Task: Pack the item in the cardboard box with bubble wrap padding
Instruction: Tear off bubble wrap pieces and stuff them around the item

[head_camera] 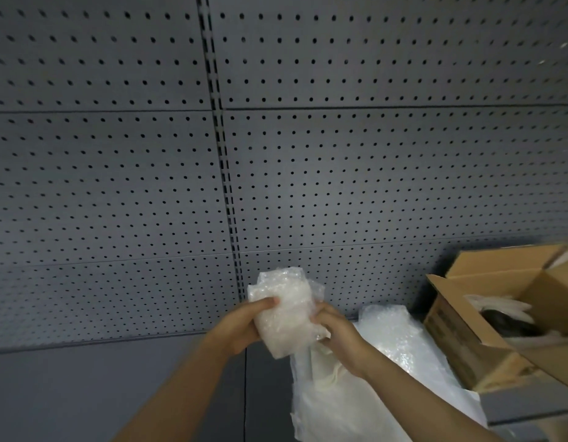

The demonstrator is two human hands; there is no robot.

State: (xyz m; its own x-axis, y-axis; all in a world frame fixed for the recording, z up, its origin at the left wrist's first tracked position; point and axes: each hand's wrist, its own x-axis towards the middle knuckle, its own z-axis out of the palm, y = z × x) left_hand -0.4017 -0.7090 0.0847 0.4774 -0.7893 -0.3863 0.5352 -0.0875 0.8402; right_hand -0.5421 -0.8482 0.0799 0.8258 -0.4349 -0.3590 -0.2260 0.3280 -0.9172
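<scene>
I see the item as a bundle swathed in bubble wrap [285,311], held up in front of the grey pegboard wall [116,186], with my left hand [241,327] curled round its left side and my right hand [335,333] gripping its right edge. Below it a loose sheet of bubble wrap [381,378] trails down. The open cardboard box [467,346] sits at the right, something pale and something dark inside.

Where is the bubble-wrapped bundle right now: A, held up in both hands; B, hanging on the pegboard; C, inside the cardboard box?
A: the left hand and right hand grip the bubble-wrapped bundle in front of the pegboard, apart from the cardboard box.
</scene>
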